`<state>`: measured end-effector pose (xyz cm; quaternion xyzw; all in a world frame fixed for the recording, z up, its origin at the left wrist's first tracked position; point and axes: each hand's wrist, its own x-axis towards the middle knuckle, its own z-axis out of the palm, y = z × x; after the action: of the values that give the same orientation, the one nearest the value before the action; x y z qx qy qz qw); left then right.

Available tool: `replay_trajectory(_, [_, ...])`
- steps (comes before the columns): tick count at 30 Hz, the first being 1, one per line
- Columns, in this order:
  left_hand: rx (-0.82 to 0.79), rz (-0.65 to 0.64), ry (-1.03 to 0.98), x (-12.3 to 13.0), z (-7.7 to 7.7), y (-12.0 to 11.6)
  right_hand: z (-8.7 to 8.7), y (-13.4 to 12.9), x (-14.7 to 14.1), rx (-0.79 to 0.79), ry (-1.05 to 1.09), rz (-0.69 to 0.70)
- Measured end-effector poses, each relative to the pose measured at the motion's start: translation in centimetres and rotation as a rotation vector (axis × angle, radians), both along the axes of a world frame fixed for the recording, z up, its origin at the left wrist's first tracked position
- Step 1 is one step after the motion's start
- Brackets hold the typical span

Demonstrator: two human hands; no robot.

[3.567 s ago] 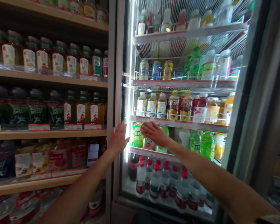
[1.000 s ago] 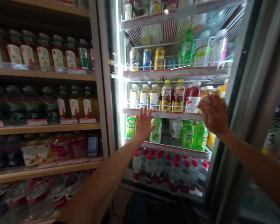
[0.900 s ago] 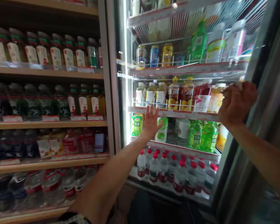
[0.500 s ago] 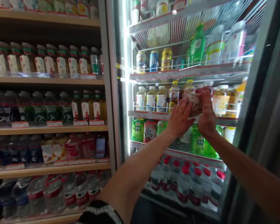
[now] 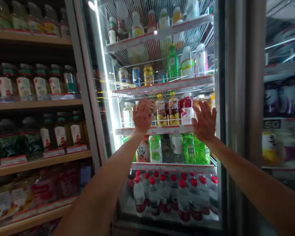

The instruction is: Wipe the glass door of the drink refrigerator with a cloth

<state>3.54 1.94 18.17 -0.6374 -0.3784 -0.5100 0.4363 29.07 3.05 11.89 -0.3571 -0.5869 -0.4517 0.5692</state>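
My left hand is raised in front of the fridge's middle shelf. It holds a crumpled pale cloth, of which only a bit shows past the fingers. To the right, my right hand has its fingers spread and holds nothing; it is up against or close to the glass front, I cannot tell which. Between the hands, behind the glass, stand yellow-capped tea bottles and a dark red drink bottle.
The lit drinks fridge has several shelves; red-capped water bottles fill the bottom. Wooden shelving with bottles stands to the left. A metal door frame and another fridge section are on the right.
My hands were together at the cloth; now they are apart, the left farther left with the cloth and the right empty. The view has swung to the right.
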Motion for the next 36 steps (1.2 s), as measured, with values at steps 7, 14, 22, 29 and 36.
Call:
replay_trajectory(7, [0.01,-0.085,0.068,2.1,-1.6,0.5,0.2,-0.4,-0.6,-0.047,-0.012,-0.071])
replay_trajectory(14, [-0.012,-0.14,0.203,4.1,-3.7,1.5,0.0,-0.2,-0.2,-0.04,-0.024,-0.052])
replay_trajectory(22, [0.185,-0.059,-0.503,-8.1,-1.5,2.3,0.2,-0.4,-0.8,-0.058,0.014,-0.065])
replay_trajectory(29, [0.126,-0.158,0.214,3.5,-4.9,2.6,0.1,-0.4,-0.4,-0.031,-0.011,-0.072])
replay_trajectory(36, [0.099,-0.104,-0.331,-7.2,-2.3,1.9,0.1,-0.4,-0.6,-0.047,0.007,-0.065])
